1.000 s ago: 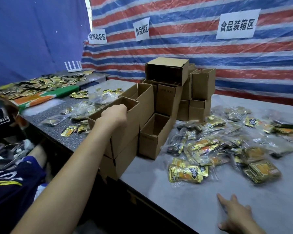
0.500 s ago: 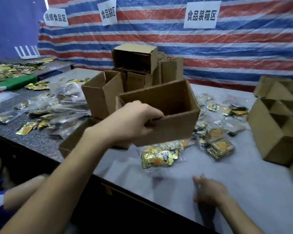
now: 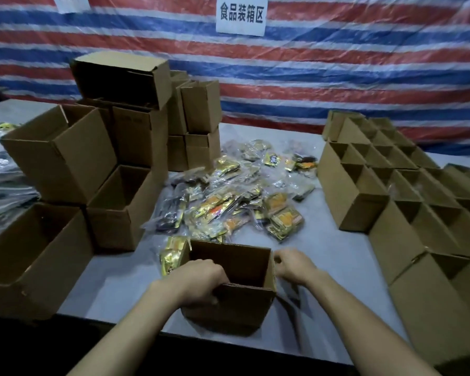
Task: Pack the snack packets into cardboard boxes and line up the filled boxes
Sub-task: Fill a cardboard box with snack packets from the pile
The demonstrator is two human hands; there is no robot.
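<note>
Cardboard box (image 3: 236, 308) sits open on the worktop (image 3: 337, 283), left hand (image 3: 201, 283) gripping its near rim; right hand (image 3: 293, 264) curls beside its right wall, grip unclear; packets (image 3: 228, 204) heaped behind.

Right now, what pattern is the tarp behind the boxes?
The tarp has red, white and blue stripes; head view.

Wall: we face a tarpaulin (image 3: 337, 63) striped red, white and blue, with a glossy sheen.
Signs: we see a white paper sign (image 3: 240, 16) with Chinese characters; a second sign (image 3: 71, 2) is cut off upper left.
Table: our worktop (image 3: 329, 256) is pale grey.
Light: we find it dim.
</note>
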